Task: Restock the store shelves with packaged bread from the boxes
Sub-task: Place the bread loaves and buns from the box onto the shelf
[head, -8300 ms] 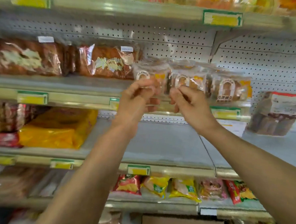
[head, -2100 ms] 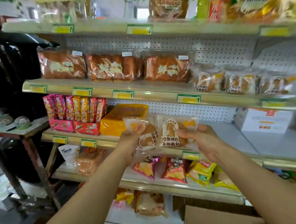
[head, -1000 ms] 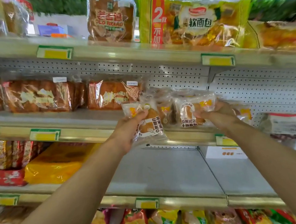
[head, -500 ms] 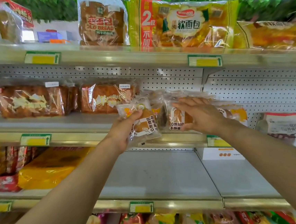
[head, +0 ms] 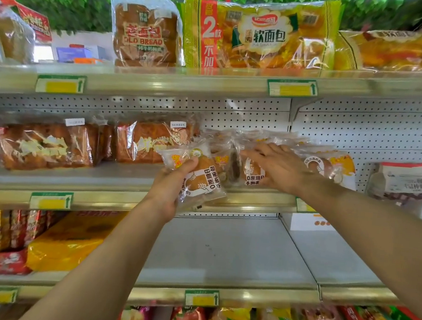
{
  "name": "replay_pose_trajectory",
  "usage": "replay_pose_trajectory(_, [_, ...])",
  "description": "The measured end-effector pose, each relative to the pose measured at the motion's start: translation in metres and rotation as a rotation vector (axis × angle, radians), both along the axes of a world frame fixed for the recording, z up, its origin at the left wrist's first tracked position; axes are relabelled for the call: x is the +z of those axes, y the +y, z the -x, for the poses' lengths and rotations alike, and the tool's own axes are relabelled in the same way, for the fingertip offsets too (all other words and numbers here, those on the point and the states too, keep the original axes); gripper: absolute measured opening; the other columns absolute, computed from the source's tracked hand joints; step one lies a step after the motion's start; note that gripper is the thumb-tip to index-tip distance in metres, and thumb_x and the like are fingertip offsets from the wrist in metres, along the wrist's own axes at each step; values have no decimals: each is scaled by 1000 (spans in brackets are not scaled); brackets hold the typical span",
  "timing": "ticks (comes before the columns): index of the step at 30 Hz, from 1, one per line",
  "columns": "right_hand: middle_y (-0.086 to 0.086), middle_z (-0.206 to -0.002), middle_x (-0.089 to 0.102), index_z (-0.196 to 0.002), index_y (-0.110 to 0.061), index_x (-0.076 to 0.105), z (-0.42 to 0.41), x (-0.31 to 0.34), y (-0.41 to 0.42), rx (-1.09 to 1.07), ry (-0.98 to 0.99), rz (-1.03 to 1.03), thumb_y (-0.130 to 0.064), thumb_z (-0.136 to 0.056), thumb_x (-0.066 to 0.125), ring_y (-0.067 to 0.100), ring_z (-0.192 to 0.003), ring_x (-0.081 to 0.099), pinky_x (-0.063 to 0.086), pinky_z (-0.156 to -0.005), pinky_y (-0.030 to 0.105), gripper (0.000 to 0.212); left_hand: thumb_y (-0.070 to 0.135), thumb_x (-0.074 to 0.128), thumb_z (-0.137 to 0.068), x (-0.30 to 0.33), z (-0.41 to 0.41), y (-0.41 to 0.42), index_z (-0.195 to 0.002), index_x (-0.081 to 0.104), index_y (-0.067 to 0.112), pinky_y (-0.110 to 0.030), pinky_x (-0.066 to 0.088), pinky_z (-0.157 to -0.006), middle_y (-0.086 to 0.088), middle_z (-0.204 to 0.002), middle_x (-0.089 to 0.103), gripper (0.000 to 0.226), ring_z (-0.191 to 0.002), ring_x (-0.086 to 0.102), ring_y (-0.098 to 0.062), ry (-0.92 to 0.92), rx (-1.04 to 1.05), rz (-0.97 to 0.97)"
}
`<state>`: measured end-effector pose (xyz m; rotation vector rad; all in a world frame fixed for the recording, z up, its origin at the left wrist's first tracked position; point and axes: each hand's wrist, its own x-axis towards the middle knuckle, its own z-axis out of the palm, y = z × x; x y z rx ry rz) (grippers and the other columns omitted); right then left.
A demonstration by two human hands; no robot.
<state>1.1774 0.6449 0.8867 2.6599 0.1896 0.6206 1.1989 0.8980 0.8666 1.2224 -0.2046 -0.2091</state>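
The person is standing in front of the store shelves and working at the middle shelf. The left hand is holding one small bread pack just in front of the shelf's near edge. Its grip is closed around the pack, with the thumb on the front and the fingers behind. The pack is tilting a little, so its label is facing out. It looks like it is waiting for its turn to go in.

The right hand is lying flat on the row of small packs already on the shelf, to the right of the held one. Its grip is spread apart and not clamped on anything; the palm is pressing on the front pack. This is probably to push the row back and keep it standing up, so there is room at the front.

To the left on the same shelf, big brown loaves are lying in clear bags. The small packs are sitting right beside them, so each kind of bread is staying together.

The shelf below is mostly bare in the middle. No boxes are showing here.

I think the next move is sliding the held pack into the row.
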Motion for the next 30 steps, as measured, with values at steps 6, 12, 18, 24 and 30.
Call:
replay_pose_trajectory(6, [-1, -148, 35, -152, -37, 22, 4, 12, -3, 14, 143, -108, -32, -89, 63, 19, -135, 34, 33, -106, 38, 76, 25, 74, -87, -2, -4, 7, -114, 66, 16, -32, 57, -49, -6, -86, 78, 29, -71, 75, -21, 23, 36, 15])
replay_pose_trajectory(12, [-3, -153, 32, -141, -42, 44, 12, 19, 7, 36, 68, -148, -39, -91, 57, 17, -139, 28, 28, -107, 40, 52, 37, 62, -95, -2, -1, 3, -116, 65, 16, -36, 61, -57, -6, -93, 78, 30, -80, 75, -23, 45, -4, -7])
replay_pose_trajectory(18, [-7, -125, 54, -135, -31, 54, 27, 25, 47, 359, -35, -837, -56, -85, 62, 13, -108, 56, 48, -90, 35, 56, 44, 55, -97, -2, 4, 2, -119, 64, 16, -27, 57, -69, -3, -98, 77, 37, -88, 75, -17, -94, -40, -187])
replay_pose_trajectory(24, [1, -102, 73, -115, -14, 65, 30, 31, 69, 232, 662, -1014, -50, -67, 77, 15, -83, 66, 50, -54, 25, 62, 48, 47, -100, 2, 22, -1, -117, 65, 18, -20, 55, -74, 1, -99, 76, 39, -83, 73, -9, -265, -143, -529])
replay_pose_trajectory(30, [4, -88, 73, -104, -9, 67, 34, 12, 48, 222, 650, -1203, -44, -58, 79, 14, -70, 63, 46, -52, 25, 59, 37, 51, -101, 8, 9, 0, -104, 59, 13, -18, 50, -59, 1, -93, 66, 25, -69, 62, -8, -333, 145, -411])
